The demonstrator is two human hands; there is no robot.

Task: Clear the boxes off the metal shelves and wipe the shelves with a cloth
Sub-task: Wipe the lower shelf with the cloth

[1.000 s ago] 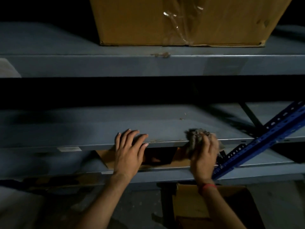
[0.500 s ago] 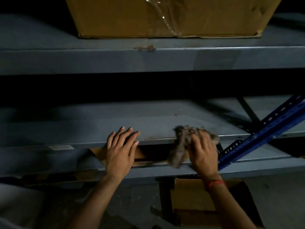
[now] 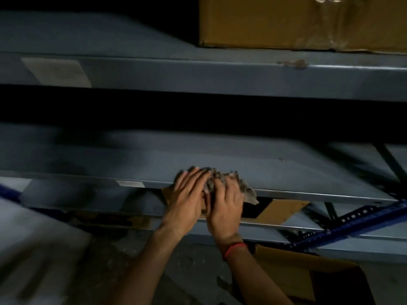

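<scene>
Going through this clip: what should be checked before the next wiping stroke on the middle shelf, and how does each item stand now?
1. Grip: ok, the right hand grips the bunched cloth on the front edge of the middle shelf.
2. Support: ok, the left hand lies flat on that edge beside the cloth.
3. Wiping path free of boxes: ok where visible.
4. Boxes cleared above: not ok, a cardboard box sits on the top shelf.
5. Left end of the middle shelf: cannot tell, dark and blurred.
</scene>
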